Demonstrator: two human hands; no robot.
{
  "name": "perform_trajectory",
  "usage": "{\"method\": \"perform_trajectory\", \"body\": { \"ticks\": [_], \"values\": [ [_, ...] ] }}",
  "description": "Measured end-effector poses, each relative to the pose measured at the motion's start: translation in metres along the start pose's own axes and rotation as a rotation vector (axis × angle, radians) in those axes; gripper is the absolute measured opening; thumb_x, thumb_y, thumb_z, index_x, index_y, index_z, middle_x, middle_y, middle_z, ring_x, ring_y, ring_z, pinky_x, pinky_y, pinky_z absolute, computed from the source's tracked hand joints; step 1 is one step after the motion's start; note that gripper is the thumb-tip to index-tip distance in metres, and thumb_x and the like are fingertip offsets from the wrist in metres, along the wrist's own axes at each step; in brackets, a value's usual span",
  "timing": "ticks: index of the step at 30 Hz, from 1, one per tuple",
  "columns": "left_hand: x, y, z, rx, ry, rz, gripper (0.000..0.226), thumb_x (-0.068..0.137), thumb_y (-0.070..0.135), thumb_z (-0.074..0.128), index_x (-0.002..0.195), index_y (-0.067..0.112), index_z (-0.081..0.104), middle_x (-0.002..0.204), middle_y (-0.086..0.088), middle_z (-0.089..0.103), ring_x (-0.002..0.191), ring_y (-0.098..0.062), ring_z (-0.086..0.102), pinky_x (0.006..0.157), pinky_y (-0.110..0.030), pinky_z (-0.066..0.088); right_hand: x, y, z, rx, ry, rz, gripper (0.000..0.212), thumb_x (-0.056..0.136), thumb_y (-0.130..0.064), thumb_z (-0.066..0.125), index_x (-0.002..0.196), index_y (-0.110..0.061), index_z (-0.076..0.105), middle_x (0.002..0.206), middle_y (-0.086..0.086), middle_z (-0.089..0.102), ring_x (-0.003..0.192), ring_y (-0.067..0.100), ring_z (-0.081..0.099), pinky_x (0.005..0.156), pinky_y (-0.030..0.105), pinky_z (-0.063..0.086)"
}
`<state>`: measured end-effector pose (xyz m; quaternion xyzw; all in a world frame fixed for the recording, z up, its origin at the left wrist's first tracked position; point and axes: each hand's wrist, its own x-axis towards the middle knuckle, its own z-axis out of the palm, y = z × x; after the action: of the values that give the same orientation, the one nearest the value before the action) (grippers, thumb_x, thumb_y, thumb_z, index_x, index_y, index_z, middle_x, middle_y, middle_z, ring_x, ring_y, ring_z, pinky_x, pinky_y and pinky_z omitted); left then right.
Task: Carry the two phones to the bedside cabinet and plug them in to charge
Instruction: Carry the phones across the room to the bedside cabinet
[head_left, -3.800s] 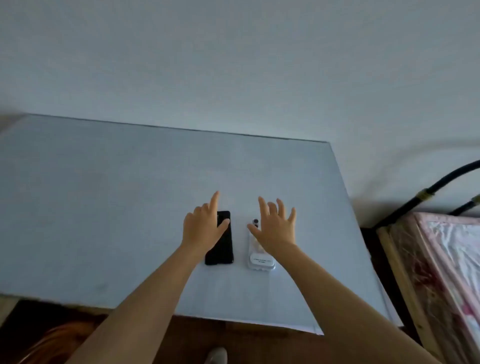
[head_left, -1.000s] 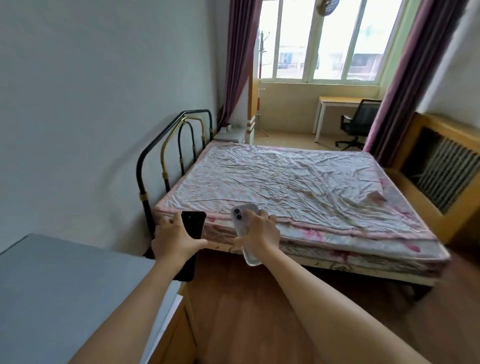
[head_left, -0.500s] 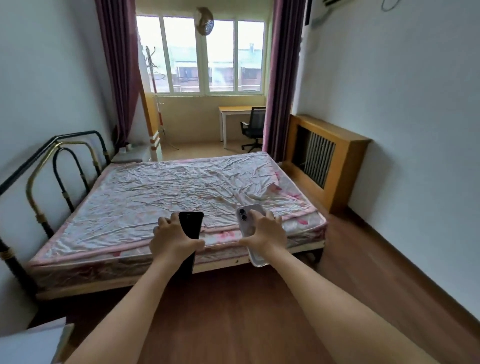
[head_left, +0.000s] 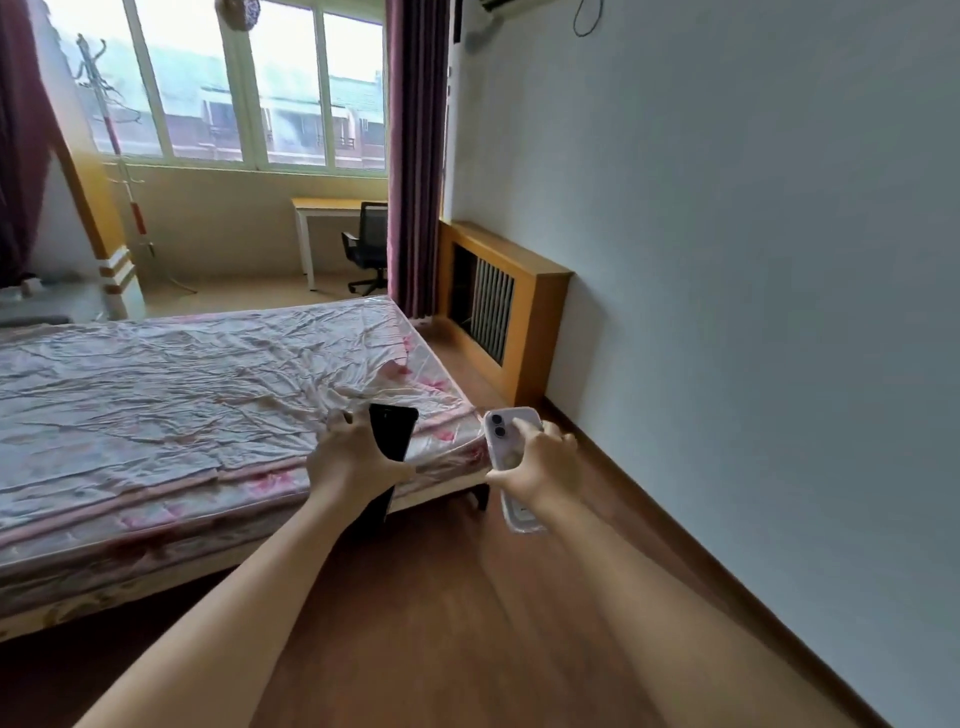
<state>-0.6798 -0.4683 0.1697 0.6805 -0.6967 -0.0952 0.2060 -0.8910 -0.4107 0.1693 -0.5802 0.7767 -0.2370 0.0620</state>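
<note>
**Two phones in hand, the cabinet yet to be reached**

The left hand (head_left: 349, 457) was wrapped round the black phone (head_left: 393, 431), thumb across its lower face and fingers behind, with the top half standing clear above the fist and the bottom end poking out below the wrist. Just to its right, apart from it, the right hand (head_left: 540, 465) clasped the pale phone in a clear case (head_left: 503, 441), camera lenses facing the person; the index finger lay along its top edge and its lower end hung out under the palm. Both phones were held nearly upright, at arm's length and at about the same height.

Beyond the hands lay the foot corner of the bed (head_left: 208, 384), its wrinkled sheet running off to the left. Past the right hand a strip of wooden floor (head_left: 467, 623) ran between the bed and the wall, leading toward a wooden radiator cover (head_left: 511, 312). Far to the left, beyond the bed, a low grey surface (head_left: 47, 306) may have been the bedside cabinet, though this could not be told for certain. No charger or cable could be made out.

The carry would likely go best with the grips kept firm and the phones apart so they did not knock. The clear case looked slick, so a fuller wrap of the right fingers seemed wise. One phone would probably have to be set down before plugging in the other.
</note>
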Motion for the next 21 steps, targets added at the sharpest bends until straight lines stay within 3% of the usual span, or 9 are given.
{"method": "perform_trajectory", "body": {
  "ticks": [2, 11, 15, 21],
  "values": [
    [0.004, 0.029, 0.014, 0.007, -0.008, 0.045, 0.101, 0.053, 0.053, 0.077, 0.137, 0.017, 0.035, 0.138, -0.016, 0.039, 0.119, -0.035, 0.046, 0.083, -0.042, 0.050, 0.004, 0.029, -0.013, 0.002, 0.020, 0.032, 0.084, 0.068, -0.049, 0.075, 0.141, -0.026, 0.041, 0.137, 0.007, 0.046, 0.122, 0.029, 0.041, 0.093, 0.036, 0.045],
    [0.024, 0.128, 0.065, 0.016, -0.100, 0.164, 0.099, 0.055, 0.063, 0.072, 0.136, 0.021, 0.032, 0.126, -0.012, 0.045, 0.112, -0.034, 0.052, 0.075, -0.037, 0.050, 0.030, 0.122, -0.043, -0.041, 0.073, 0.221, 0.083, 0.067, -0.048, 0.075, 0.140, -0.030, 0.039, 0.136, 0.005, 0.046, 0.120, 0.027, 0.041, 0.079, 0.032, 0.046],
    [0.047, 0.159, 0.087, 0.071, -0.116, 0.206, 0.097, 0.058, 0.054, 0.073, 0.138, 0.021, 0.030, 0.129, -0.013, 0.042, 0.112, -0.033, 0.051, 0.069, -0.035, 0.048, 0.055, 0.152, -0.048, -0.055, 0.078, 0.246, 0.082, 0.068, -0.047, 0.075, 0.140, -0.030, 0.039, 0.136, 0.004, 0.046, 0.118, 0.026, 0.043, 0.076, 0.029, 0.042],
    [0.109, 0.205, 0.126, 0.031, -0.127, 0.266, 0.098, 0.053, 0.058, 0.077, 0.132, 0.021, 0.033, 0.125, -0.013, 0.044, 0.113, -0.032, 0.049, 0.077, -0.041, 0.054, 0.114, 0.192, -0.050, -0.086, 0.095, 0.303, 0.086, 0.064, -0.046, 0.075, 0.140, -0.029, 0.039, 0.133, 0.003, 0.046, 0.115, 0.027, 0.041, 0.077, 0.035, 0.050]
  ]
}}
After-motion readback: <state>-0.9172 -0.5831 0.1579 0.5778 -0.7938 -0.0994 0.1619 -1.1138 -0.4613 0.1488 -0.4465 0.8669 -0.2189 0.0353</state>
